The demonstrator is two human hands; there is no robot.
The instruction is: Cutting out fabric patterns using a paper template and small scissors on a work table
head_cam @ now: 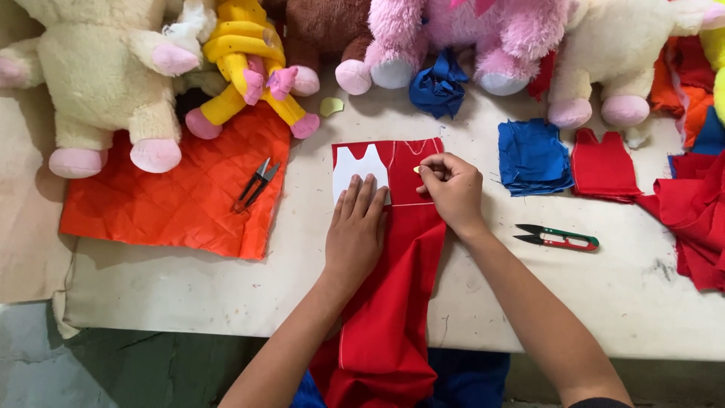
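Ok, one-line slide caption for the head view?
Left hand pins a white paper template on red cloth while right hand traces with yellow chalk.

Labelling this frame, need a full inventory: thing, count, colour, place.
red fabric strip: 1, red, centre, hanging over the table's near edge
paper template: 1, white, on the strip's far end
chalk piece: 1, yellow, at right fingertips
quilted fabric: 1, orange, left
black snips: 1, on the quilted fabric
green-red snips: 1, right of centre
blue cut pieces: 1 stack, right
red cut pieces: 1 stack, beside the blue
crumpled blue cloth: 1, far centre
plush toys: about six, cream, yellow, brown, pink, far edge
table: 1, off-white
left hand: flat on the template
right hand: pinching the chalk
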